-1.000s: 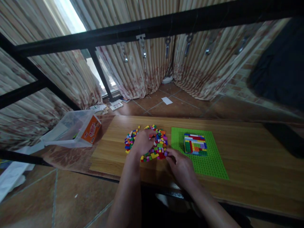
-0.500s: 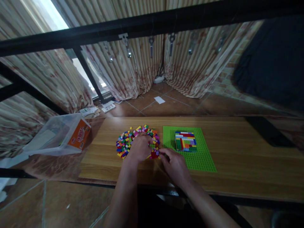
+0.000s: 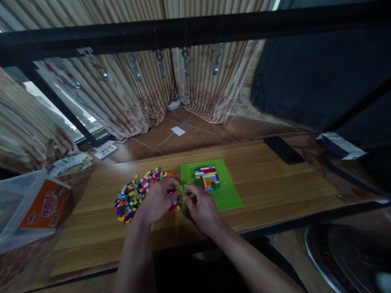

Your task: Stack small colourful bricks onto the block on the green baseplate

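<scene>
My left hand (image 3: pixel 158 200) pinches a small light-green toy brick (image 3: pixel 181 189) between thumb and fingers, just past the right edge of a loose pile of colourful bricks (image 3: pixel 132 199). My right hand (image 3: pixel 203 208) comes up to the same brick from the other side, its thumb and fingertips closed at it; whether it is one piece or two I cannot tell. Under and beside the right hand lies a bright green studded baseplate (image 3: pixel 230 191). On it stands a block of stacked multicoloured bricks (image 3: pixel 207 178), its lower edge close to my right knuckles.
A black phone (image 3: pixel 284 149) lies toward the wooden board's (image 3: pixel 262 183) far right. Left of the board stands a clear plastic bin (image 3: pixel 18 199) with an orange label. A dark metal bar (image 3: pixel 195 30) with hanging hooks crosses above. A small box (image 3: pixel 340 145) sits at right.
My left hand has lifted from the pile and moved toward the baseplate, meeting my right hand at the green brick. The view has swung right, bringing the whole phone into sight.
</scene>
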`<state>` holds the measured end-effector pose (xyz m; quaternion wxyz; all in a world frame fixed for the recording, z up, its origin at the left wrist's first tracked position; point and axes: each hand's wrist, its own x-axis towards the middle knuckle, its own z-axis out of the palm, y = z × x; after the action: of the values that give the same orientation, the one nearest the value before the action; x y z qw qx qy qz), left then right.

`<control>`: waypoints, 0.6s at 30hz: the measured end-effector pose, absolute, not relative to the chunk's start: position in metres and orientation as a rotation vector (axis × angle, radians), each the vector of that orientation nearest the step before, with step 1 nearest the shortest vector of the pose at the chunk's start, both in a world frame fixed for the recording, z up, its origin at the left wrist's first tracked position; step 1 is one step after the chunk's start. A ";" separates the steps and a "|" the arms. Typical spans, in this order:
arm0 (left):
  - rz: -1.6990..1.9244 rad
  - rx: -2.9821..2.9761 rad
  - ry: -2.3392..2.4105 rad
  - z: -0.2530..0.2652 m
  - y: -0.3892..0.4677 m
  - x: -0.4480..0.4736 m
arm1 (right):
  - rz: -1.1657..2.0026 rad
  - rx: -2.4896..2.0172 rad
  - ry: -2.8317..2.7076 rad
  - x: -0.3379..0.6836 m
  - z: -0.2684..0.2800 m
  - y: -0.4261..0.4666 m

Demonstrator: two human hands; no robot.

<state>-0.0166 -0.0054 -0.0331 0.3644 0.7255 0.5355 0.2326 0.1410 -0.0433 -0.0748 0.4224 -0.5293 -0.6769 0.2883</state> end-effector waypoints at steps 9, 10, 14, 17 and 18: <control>0.617 1.852 1.232 -0.038 -0.009 -0.005 | 0.733 -1.378 -1.701 0.147 -0.077 -0.041; 0.616 1.852 1.231 -0.039 -0.009 -0.007 | 0.727 -1.394 -1.711 0.147 -0.077 -0.042; 0.770 1.855 1.389 -0.042 -0.004 -0.029 | 0.642 -1.488 -1.780 0.149 -0.082 -0.042; 0.962 1.834 1.739 -0.043 0.002 -0.056 | 0.575 -1.568 -1.821 0.148 -0.085 -0.042; 0.969 1.821 1.843 -0.043 0.003 -0.063 | 0.554 -1.594 -1.834 0.147 -0.085 -0.042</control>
<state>-0.0628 0.0027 -0.0430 0.1864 0.6467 0.6546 0.3443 0.1473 -0.0424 -0.0852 0.3192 -0.6060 -0.6975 0.2106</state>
